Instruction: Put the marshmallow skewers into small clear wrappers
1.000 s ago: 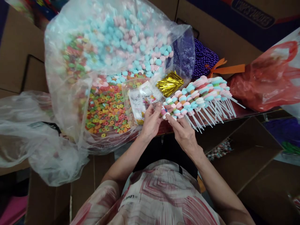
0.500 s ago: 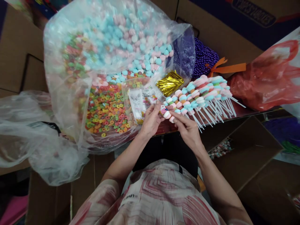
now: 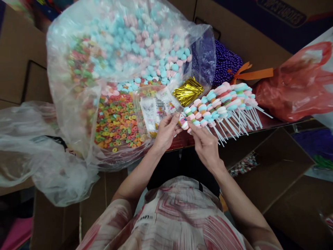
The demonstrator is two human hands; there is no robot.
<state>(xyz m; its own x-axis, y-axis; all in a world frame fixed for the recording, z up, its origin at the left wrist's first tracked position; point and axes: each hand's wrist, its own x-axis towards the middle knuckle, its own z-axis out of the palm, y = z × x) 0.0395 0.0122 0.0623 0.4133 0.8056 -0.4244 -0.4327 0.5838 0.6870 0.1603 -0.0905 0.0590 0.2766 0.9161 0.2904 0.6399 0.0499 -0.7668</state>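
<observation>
Left hand: thumb and fingertips pinched on a small candy piece, white and pink with a colored print too small to read.
Right hand: narrow pinch on the same piece, from its other side.
Candy piece: between both hands, above the near edge of the surface, just left of the candy sticks.
Packets: white, printed, text not legible; in a clear tray beside the left hand.
Gold ties: bunch, behind the candy piece.
Clear bag: loose marshmallows and ring candies inside.
Box: upper right, partly readable "PCS*24BOXES".
Shirt: reads "LOVE".
</observation>
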